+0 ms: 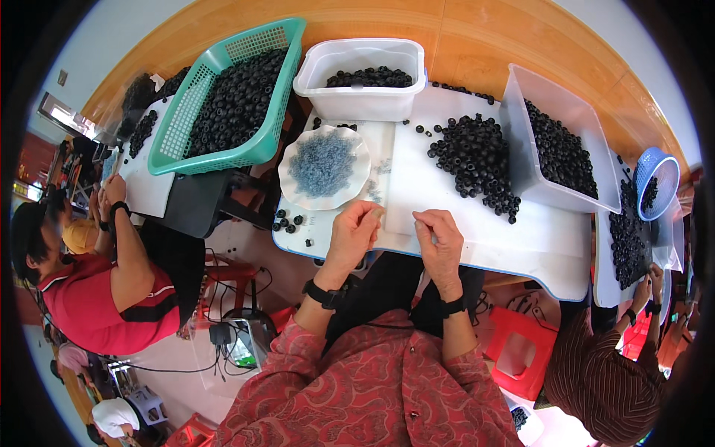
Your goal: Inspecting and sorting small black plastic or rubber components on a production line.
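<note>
My left hand (355,234) is closed in a pinch above the near edge of the white table (439,216). A short gap away, my right hand (441,247) is pinched too, thumb against fingertips. Whatever either one holds is too small to make out. Just beyond my left hand sits a white scalloped plate (287,181) heaped with tiny blue-grey translucent pieces (322,165). A few black round pieces (288,221) lie left of that hand. Farther out, past my right hand, spreads a loose pile of small black round pieces (477,156), some with visible holes.
At the back stand a white tub (361,103) and a green basket (223,158), both holding black pieces. A translucent bin (555,192) of them is on the right, near a blue basket (642,175). Co-workers sit at left (112,298) and right (603,372). A red stool (521,350) stands below.
</note>
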The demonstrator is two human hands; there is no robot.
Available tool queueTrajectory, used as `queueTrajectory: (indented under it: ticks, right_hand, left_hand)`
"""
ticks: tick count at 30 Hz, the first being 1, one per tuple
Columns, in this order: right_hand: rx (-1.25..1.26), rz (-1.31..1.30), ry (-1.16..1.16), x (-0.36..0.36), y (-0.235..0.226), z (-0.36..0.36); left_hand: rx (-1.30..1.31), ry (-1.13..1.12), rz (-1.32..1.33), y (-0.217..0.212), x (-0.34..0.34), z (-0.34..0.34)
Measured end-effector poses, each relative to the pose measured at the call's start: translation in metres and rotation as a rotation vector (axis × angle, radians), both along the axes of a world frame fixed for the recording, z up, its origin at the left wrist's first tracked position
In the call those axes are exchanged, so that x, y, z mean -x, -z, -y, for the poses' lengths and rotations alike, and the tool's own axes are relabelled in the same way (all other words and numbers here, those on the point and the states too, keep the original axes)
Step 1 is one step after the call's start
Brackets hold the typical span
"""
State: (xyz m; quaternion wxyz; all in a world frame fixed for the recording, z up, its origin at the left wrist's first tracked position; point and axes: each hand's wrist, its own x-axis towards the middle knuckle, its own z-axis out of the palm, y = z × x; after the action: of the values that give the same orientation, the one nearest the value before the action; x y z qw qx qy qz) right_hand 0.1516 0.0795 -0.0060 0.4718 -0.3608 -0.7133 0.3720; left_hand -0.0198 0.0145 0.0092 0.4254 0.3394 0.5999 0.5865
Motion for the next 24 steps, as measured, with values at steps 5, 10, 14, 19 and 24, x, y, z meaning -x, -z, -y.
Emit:
queueTrajectory:
  ticks: [5, 10, 14, 19, 24]
  right_hand:
    - [0.035, -0.044, -0.041, -0.003, -0.006, 0.0]
    - [0.068, -0.084, -0.086, -0.006, -0.006, -0.001]
    - [0.093, -0.116, -0.087, -0.008, 0.001, 0.0]
    - [0.108, -0.119, -0.041, -0.004, 0.002, 0.001]
    - [0.1, -0.099, -0.015, -0.002, 0.005, 0.001]
  left_hand:
    - [-0.007, 0.159, 0.33, -0.004, -0.008, -0.001]
    - [0.078, 0.239, 0.195, 0.0, -0.021, -0.007]
    - [0.086, 0.258, 0.194, 0.006, -0.023, -0.011]
    - [0.073, 0.221, 0.23, 0.006, -0.028, -0.016]
    - [-0.027, 0.193, 0.324, 0.014, -0.032, -0.02]
